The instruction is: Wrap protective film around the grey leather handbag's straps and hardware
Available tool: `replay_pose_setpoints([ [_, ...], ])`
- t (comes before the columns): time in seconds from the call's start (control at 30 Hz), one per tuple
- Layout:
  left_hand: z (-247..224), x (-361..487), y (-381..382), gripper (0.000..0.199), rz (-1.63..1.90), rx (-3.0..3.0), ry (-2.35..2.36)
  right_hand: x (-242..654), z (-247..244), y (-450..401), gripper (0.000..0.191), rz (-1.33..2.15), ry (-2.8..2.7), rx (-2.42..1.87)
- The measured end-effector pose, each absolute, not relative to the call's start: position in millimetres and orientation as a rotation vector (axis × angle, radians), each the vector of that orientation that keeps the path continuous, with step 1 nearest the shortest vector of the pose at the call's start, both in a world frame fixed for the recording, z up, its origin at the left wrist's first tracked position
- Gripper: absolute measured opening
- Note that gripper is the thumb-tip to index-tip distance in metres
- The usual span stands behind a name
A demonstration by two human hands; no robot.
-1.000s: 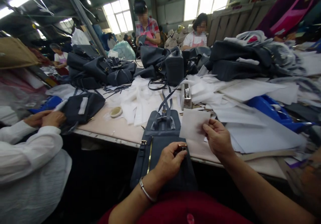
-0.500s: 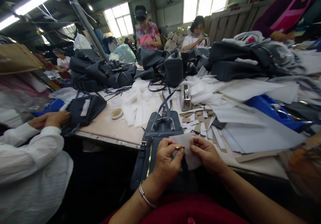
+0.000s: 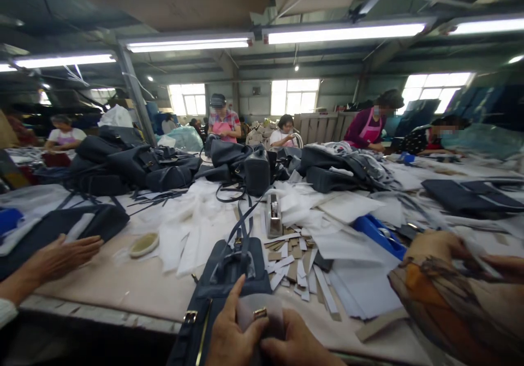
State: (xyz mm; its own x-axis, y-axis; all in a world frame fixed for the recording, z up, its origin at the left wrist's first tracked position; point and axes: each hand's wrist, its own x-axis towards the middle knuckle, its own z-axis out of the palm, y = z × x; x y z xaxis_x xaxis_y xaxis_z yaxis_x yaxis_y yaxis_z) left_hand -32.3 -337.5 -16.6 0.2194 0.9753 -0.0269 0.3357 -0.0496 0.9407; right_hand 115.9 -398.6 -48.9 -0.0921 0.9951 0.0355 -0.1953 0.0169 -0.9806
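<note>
At the near edge of the cluttered table [image 3: 164, 295], seen from the head camera, a dark blue backpack [image 3: 221, 295] is lying below the person's hands. The left hand [image 3: 235, 330] is pointing its index finger upward while its thumb is pressing beside a gold buckle [image 3: 259, 313] on a translucent sheet [image 3: 273, 305]. The right hand [image 3: 297, 341] is gripping that sheet's right side. Beyond them, card strips [image 3: 301, 262] and a tape dispenser [image 3: 274, 216] are lying near the backpack. Leftward, a co-worker's hand [image 3: 61, 259] is stretching flat beside another dark bag [image 3: 108, 221].
</note>
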Motion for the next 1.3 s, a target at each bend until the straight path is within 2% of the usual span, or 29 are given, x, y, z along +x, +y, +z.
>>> replay_pose_setpoints([
  [0.13,-15.1,-37.5,-338.9,0.071,0.764,1.38,1.172,109.6,-51.2,-401.5,0.025,1.417,-0.957,-1.069],
  [0.27,-27.3,-45.2,-348.0,0.056,0.696,1.054,0.81,113.5,-53.8,-408.6,0.039,1.436,-0.839,-1.159],
  [0.4,-38.9,-45.1,-356.4,0.059,0.621,0.742,0.699,115.8,-54.6,-412.9,0.05,1.537,-0.742,-1.14],
  [0.53,-40.9,-39.8,-358.2,0.055,0.585,1.009,0.737,110.4,-53.7,-415.7,0.049,1.491,-0.88,-1.32],
  [0.7,-37.4,-37.4,-353.5,0.034,0.62,1.172,0.806,109.7,-38.3,-417.2,0.035,1.074,-1.377,-1.488],
  [0.8,-37.5,-36.7,-353.3,0.032,0.631,1.077,0.797,121.6,-25.8,-420.0,0.043,0.978,-1.541,-1.458],
  [0.87,-38.7,-35.4,-354.9,0.034,0.622,1.021,0.786,134.4,-22.4,-421.3,0.044,1.022,-1.538,-1.439],
  [1.07,-43.8,-27.9,-361.2,0.037,0.635,1.084,0.783,161.3,-37.6,-416.6,0.052,1.561,-1.115,-1.141],
  [1.3,-39.0,-22.9,-370.4,0.027,0.572,1.448,0.913,144.8,-48.5,-402.1,0.032,1.45,-1.14,-1.259],
])
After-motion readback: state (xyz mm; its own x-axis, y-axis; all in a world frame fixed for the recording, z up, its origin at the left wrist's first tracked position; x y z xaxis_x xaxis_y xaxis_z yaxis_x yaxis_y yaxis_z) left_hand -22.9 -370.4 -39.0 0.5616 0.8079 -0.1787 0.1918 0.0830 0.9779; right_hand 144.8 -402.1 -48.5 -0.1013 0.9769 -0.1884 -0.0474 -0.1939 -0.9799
